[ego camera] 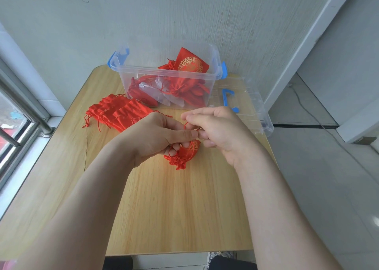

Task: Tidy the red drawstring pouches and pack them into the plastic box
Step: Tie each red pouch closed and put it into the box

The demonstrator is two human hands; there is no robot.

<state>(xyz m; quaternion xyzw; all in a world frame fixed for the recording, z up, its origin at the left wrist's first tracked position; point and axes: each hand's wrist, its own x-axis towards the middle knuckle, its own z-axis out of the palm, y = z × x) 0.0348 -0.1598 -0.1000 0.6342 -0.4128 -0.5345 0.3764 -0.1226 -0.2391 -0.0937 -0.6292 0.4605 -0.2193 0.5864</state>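
Fingers of my left hand [159, 137] pinch one red pouch [183, 154] above the wooden table [164, 208], while my right hand [217, 130] nips its drawstring [186, 124]. I judge the job partly done: several pouches sit in the plastic box [167, 78], and a stack of pouches [117, 113] waits beside it.

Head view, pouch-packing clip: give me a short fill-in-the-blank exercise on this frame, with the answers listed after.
1. The left hand and right hand work the drawstring of one red pouch over the ____ table.
2. The plastic box stands open; its clear lid lies to its ____.
3. A pile of red pouches waits on the table to the box's ____.

Answers: wooden; right; left
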